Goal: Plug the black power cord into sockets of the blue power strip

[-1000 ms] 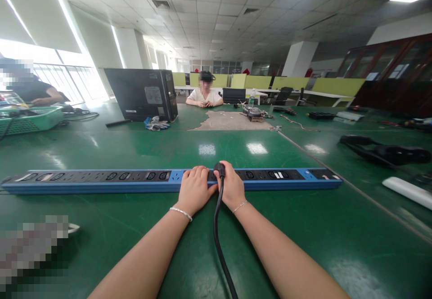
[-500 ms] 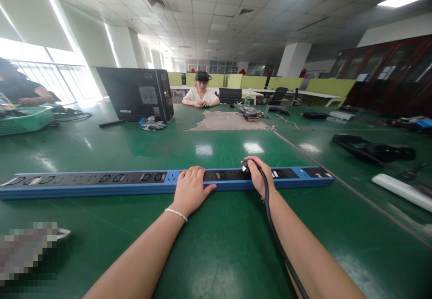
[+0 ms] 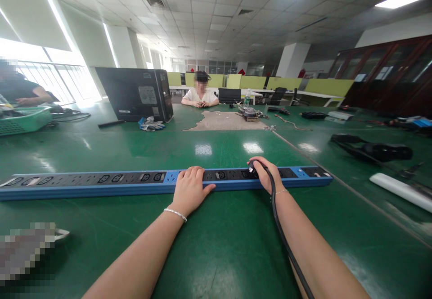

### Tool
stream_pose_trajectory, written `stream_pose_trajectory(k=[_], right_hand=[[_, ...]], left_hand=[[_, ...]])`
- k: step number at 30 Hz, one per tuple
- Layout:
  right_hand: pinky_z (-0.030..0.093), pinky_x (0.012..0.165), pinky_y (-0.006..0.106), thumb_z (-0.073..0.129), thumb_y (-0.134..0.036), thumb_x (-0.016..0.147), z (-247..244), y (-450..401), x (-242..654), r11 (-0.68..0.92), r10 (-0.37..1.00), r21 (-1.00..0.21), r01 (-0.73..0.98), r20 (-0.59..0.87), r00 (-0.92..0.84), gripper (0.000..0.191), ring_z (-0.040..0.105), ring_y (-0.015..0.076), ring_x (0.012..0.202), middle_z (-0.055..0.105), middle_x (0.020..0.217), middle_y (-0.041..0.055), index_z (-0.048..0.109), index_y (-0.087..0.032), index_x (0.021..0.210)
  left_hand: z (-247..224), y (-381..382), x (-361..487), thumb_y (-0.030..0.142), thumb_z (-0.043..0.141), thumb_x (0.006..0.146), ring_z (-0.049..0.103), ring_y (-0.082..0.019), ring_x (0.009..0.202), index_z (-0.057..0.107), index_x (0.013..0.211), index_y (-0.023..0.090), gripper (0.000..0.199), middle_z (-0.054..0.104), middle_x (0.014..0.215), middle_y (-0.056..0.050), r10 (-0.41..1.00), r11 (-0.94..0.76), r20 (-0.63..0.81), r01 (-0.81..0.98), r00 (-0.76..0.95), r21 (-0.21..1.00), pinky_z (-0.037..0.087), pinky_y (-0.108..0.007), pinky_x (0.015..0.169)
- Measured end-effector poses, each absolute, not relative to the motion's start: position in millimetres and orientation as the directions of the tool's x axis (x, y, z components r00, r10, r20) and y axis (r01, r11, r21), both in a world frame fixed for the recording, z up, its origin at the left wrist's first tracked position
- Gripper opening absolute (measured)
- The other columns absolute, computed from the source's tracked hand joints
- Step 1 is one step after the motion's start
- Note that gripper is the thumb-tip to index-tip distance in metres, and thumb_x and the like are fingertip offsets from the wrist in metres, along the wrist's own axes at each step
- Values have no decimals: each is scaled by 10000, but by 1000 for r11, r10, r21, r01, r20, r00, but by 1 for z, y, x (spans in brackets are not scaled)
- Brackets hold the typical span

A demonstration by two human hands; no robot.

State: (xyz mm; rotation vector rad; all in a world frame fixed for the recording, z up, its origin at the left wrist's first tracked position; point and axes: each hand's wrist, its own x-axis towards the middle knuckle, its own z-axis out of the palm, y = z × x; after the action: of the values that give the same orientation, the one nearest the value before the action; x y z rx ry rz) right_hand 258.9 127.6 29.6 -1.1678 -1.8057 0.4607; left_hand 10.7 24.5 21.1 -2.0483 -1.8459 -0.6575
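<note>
A long blue power strip (image 3: 135,190) with a row of black sockets lies across the green table. My left hand (image 3: 190,185) rests on the strip near its middle, palm down, thumb spread away from the fingers, holding nothing. To the right, my right hand (image 3: 266,173) is closed around a black plug (image 3: 252,168) whose metal prongs show, over the sockets. From the plug a black cable (image 3: 280,222) runs down along my right forearm to the bottom edge.
Beyond the strip stand a black computer case (image 3: 135,94) and gloves (image 3: 151,124). A green basket (image 3: 27,121) is at the left. Black gear (image 3: 374,148) and a white bar (image 3: 398,192) lie at the right. One person (image 3: 200,95) sits opposite, another (image 3: 23,87) at far left.
My right hand has moved a little to the right along the strip, carrying the plug and cable. My left hand stays in place on the strip.
</note>
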Motion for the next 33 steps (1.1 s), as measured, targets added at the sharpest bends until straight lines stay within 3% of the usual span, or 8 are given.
stream_pose_trajectory(k=[5,11,23,33], right_hand=[[461,794,324,433,-357,782,28,135,276,447,874,-710,544,477,-97,263,626,197,835,697,854,20,637,-219,873],[452,793,305,446,-343,783,29,133,277,447,880,-624,641,436,-189,233,629,188,822,701,835,-4,642,-254,872],[452,708,291,439,-327,776,34,121,264,403,880,-523,751,446,-162,224,622,187,754,683,797,9,630,-254,865],[460,749,296,420,-322,812,28,114,265,384,872,-539,749,479,-102,240,632,191,824,692,880,15,609,-255,944]], left_hand=[[22,24,11,511,504,780,495,-253,1088,512,1091,187,449,581,1129,-106,856,-118,513,990,63,75,358,-404,904],[21,25,10,507,511,778,496,-252,1081,509,1087,188,445,585,1123,-105,856,-116,514,990,61,76,357,-403,901],[20,25,10,508,507,781,499,-251,1076,505,1079,179,444,584,1125,-99,846,-124,529,990,70,68,360,-396,894],[20,25,9,510,499,786,489,-251,1088,510,1085,173,450,586,1130,-105,848,-127,525,990,76,62,350,-394,906]])
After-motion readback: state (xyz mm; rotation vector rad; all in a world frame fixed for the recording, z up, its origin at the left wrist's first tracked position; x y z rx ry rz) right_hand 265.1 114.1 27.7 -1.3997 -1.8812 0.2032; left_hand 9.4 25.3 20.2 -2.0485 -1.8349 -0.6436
